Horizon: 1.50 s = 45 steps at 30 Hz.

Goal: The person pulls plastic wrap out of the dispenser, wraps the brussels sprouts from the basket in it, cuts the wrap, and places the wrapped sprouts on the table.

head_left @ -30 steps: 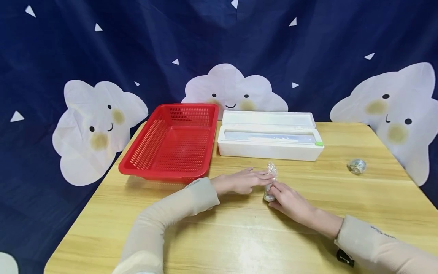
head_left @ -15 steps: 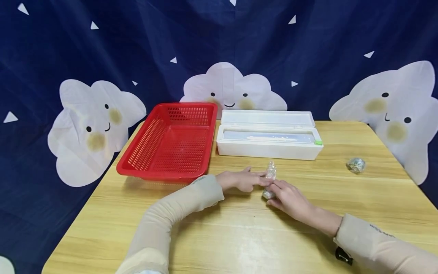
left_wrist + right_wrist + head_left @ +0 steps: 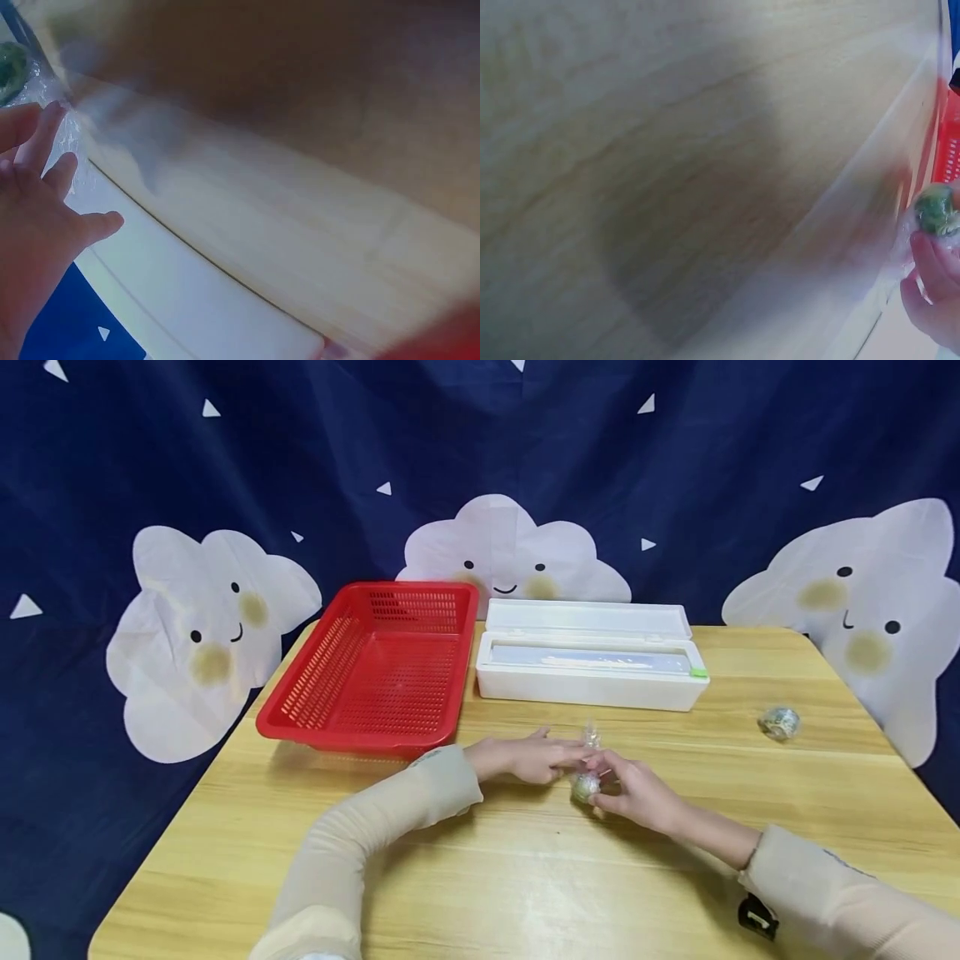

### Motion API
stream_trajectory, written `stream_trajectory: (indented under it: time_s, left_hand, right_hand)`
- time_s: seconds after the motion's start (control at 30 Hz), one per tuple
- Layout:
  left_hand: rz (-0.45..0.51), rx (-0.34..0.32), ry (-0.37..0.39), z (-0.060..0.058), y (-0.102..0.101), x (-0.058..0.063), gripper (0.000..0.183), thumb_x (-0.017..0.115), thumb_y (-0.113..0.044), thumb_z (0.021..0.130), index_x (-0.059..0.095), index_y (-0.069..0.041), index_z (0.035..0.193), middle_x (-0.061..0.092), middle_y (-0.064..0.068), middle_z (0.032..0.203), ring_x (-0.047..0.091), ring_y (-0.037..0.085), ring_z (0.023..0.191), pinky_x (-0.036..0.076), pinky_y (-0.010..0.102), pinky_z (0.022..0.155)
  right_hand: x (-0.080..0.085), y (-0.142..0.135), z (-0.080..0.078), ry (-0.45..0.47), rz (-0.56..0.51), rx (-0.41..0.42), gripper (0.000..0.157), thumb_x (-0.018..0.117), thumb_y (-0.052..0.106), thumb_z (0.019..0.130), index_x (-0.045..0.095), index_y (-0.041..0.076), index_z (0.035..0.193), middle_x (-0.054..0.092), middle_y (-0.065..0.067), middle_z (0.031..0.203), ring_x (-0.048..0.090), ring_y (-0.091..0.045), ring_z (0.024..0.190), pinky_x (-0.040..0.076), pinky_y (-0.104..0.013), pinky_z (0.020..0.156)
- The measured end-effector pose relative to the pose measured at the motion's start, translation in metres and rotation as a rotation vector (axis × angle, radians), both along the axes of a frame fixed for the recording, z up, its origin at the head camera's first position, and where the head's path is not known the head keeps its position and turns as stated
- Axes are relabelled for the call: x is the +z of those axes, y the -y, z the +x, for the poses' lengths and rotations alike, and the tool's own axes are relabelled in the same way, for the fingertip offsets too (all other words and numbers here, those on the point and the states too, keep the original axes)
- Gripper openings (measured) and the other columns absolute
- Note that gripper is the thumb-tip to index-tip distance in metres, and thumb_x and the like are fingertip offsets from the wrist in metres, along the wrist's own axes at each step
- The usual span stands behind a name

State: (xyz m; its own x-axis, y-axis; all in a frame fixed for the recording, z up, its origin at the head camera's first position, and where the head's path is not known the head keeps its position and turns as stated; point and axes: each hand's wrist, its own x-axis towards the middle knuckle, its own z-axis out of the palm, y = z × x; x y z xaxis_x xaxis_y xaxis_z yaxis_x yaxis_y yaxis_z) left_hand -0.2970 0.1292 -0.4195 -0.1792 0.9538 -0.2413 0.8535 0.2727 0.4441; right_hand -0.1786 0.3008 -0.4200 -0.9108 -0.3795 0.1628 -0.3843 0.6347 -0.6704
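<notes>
A small round green item wrapped in cling film (image 3: 585, 787) lies on the table in front of the white box, and its kind cannot be made out through the wrap. My right hand (image 3: 637, 792) holds it from the right, thumb and fingers curled about it. From the left, my left hand (image 3: 536, 760) reaches over with fingers extended, its fingertips on the film just beyond the lump. A loose tail of cling film (image 3: 592, 737) sticks out past the fingers toward the box. In the right wrist view the green lump (image 3: 934, 210) shows at the edge beside the fingers.
A red plastic basket (image 3: 397, 685) stands at the back left. Beside it is a white cling film box (image 3: 592, 687) with its lid raised and a green tab at its right end. Another wrapped bundle (image 3: 780, 723) lies at the right of the wooden table (image 3: 525, 893).
My right fingers have shifted and bent more, so more of the green lump shows. The film tail sits slightly lower and more flattened. The left hand stays almost in place.
</notes>
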Motion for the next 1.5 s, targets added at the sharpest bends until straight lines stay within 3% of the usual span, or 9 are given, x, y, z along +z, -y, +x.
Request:
stream_trajectory:
  time_s: [0.17, 0.33, 0.47, 0.57, 0.83, 1.1, 1.27, 1.4, 1.5]
  left_hand:
    - [0.041, 0.036, 0.088, -0.002, 0.002, 0.001, 0.072, 0.048, -0.002, 0.088, 0.009, -0.011, 0.147, 0.047, -0.008, 0.133, 0.047, 0.02, 0.119, 0.01, 0.047, 0.109]
    - [0.145, 0.091, 0.114, -0.002, 0.001, 0.0, 0.071, 0.052, 0.0, 0.087, 0.014, -0.008, 0.146, 0.054, 0.001, 0.127, 0.041, 0.021, 0.126, 0.021, 0.037, 0.108]
    - [0.26, 0.184, 0.014, 0.0, 0.0, 0.0, 0.062, 0.058, -0.008, 0.086, 0.029, -0.01, 0.14, 0.06, 0.002, 0.115, 0.053, 0.016, 0.11, 0.038, 0.029, 0.096]
    - [0.314, 0.231, -0.072, 0.003, 0.0, 0.002, 0.05, 0.063, -0.018, 0.085, 0.043, -0.011, 0.13, 0.061, -0.001, 0.106, 0.056, 0.011, 0.099, 0.042, 0.025, 0.088]
    - [0.259, 0.166, -0.353, 0.012, -0.001, -0.002, 0.04, 0.068, -0.045, 0.076, 0.066, -0.024, 0.11, 0.062, -0.005, 0.109, 0.056, 0.008, 0.097, 0.042, 0.025, 0.084]
    - [0.25, 0.168, -0.369, 0.014, -0.006, -0.007, 0.039, 0.07, -0.044, 0.072, 0.069, -0.02, 0.103, 0.064, -0.005, 0.101, 0.054, 0.005, 0.081, 0.04, 0.016, 0.07]
    - [0.299, 0.179, -0.334, 0.014, -0.008, -0.008, 0.033, 0.071, -0.04, 0.073, 0.069, -0.015, 0.096, 0.064, -0.003, 0.098, 0.055, 0.006, 0.082, 0.042, 0.015, 0.073]
    - [0.296, 0.201, -0.287, 0.013, -0.009, -0.008, 0.031, 0.071, -0.037, 0.075, 0.07, -0.013, 0.093, 0.063, -0.002, 0.097, 0.055, 0.007, 0.083, 0.042, 0.014, 0.074]
    - [0.264, 0.226, -0.257, 0.013, -0.009, -0.006, 0.03, 0.07, -0.035, 0.077, 0.07, -0.012, 0.097, 0.061, 0.0, 0.102, 0.055, 0.009, 0.088, 0.042, 0.016, 0.075]
  right_hand:
    - [0.0, -0.002, -0.004, 0.139, -0.088, -0.012, 0.023, 0.064, 0.0, 0.079, 0.054, -0.007, 0.099, 0.062, -0.02, 0.098, 0.062, -0.032, 0.09, 0.05, -0.029, 0.078]
    - [-0.003, -0.006, -0.009, 0.17, -0.073, -0.04, 0.02, 0.059, 0.001, 0.083, 0.057, -0.008, 0.101, 0.064, -0.016, 0.096, 0.062, -0.023, 0.086, 0.05, -0.024, 0.076]
    - [-0.006, -0.006, -0.012, 0.125, -0.027, -0.071, 0.021, 0.059, 0.002, 0.083, 0.059, -0.007, 0.102, 0.063, -0.013, 0.093, 0.057, -0.014, 0.077, 0.049, -0.022, 0.069]
    - [-0.006, -0.006, -0.013, 0.078, 0.006, -0.112, 0.022, 0.06, 0.002, 0.082, 0.061, -0.008, 0.102, 0.057, -0.012, 0.094, 0.049, -0.011, 0.074, 0.045, -0.021, 0.064]
    - [-0.003, -0.007, -0.019, 0.083, 0.069, -0.188, 0.025, 0.056, 0.003, 0.086, 0.062, -0.01, 0.106, 0.047, -0.01, 0.089, 0.04, -0.014, 0.077, 0.039, -0.024, 0.062]
    - [-0.003, -0.01, -0.024, 0.13, 0.098, -0.174, 0.029, 0.053, 0.007, 0.09, 0.058, -0.01, 0.112, 0.047, -0.008, 0.085, 0.04, -0.014, 0.075, 0.039, -0.023, 0.06]
    - [-0.002, -0.012, -0.017, -0.02, 0.148, -0.146, 0.039, 0.066, 0.014, 0.082, 0.056, -0.006, 0.114, 0.05, -0.01, 0.088, 0.045, -0.011, 0.067, 0.042, -0.021, 0.055]
    - [-0.004, -0.011, -0.01, -0.204, 0.278, -0.095, 0.045, 0.078, 0.02, 0.068, 0.058, 0.001, 0.102, 0.053, -0.008, 0.086, 0.045, -0.008, 0.063, 0.04, -0.016, 0.05]
    - [-0.008, -0.007, -0.01, -0.26, 0.356, -0.111, 0.045, 0.08, 0.02, 0.065, 0.059, 0.003, 0.1, 0.053, -0.005, 0.086, 0.045, -0.007, 0.061, 0.039, -0.014, 0.048]
